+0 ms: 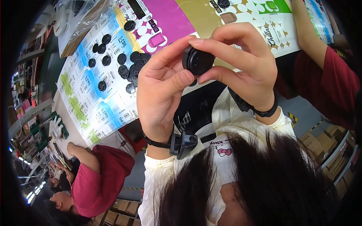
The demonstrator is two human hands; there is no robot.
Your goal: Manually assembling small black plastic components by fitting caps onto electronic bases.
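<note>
A round black plastic part [198,62], disc-shaped with a thick rim, is held up between both hands above the table edge. My left hand [160,81] pinches its left side with thumb and forefinger. From the right, my right hand [247,62] grips the same part, its thumb below and forefinger on top. Just under it a bit of another black piece [194,82] peeks out, mostly hidden. On the table left of my hands lies a cluster of black round discs [136,67], with several black caps [106,60] scattered farther left.
Printed sheets in blue, magenta and gold cover the table [113,109]. Clear plastic bags [79,17] lie at the far left. A co-worker in a red shirt [102,177] sits at left; another person's arm [315,45] reaches in at right. Cartons [320,145] fill shelves at lower right.
</note>
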